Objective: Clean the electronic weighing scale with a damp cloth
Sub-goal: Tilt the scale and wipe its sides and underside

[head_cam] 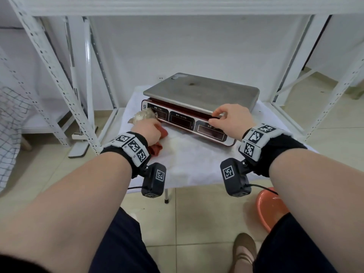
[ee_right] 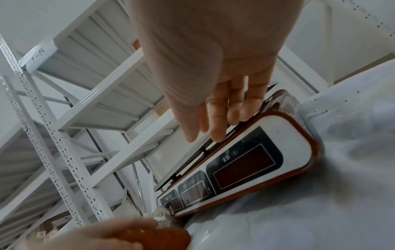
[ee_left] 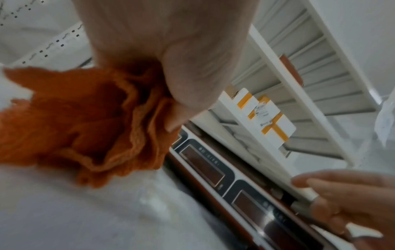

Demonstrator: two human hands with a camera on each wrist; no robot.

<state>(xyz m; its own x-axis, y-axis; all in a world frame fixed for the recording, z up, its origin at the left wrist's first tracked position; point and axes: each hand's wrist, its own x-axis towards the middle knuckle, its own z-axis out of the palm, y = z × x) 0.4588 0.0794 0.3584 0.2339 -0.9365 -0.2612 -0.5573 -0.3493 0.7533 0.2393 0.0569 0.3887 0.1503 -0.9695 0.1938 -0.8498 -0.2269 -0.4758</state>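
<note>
scale (head_cam: 201, 107) sits mid-frame on the white-covered desk (head_cam: 189, 160). left hand (head_cam: 147, 131) bunches the orange cloth (ee_left: 85, 121) at the display's left end; right hand (head_cam: 230, 117), fingers loosely curled, steadies the platter's front edge. wipe lightly across the display windows, keeping moisture out of the seam.

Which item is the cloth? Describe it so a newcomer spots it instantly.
Start at the weighing scale on the white-covered table. By its front left corner, the left hand grips a bunched cloth. It is the only rust-orange fabric there, crumpled against the white cover.
</note>
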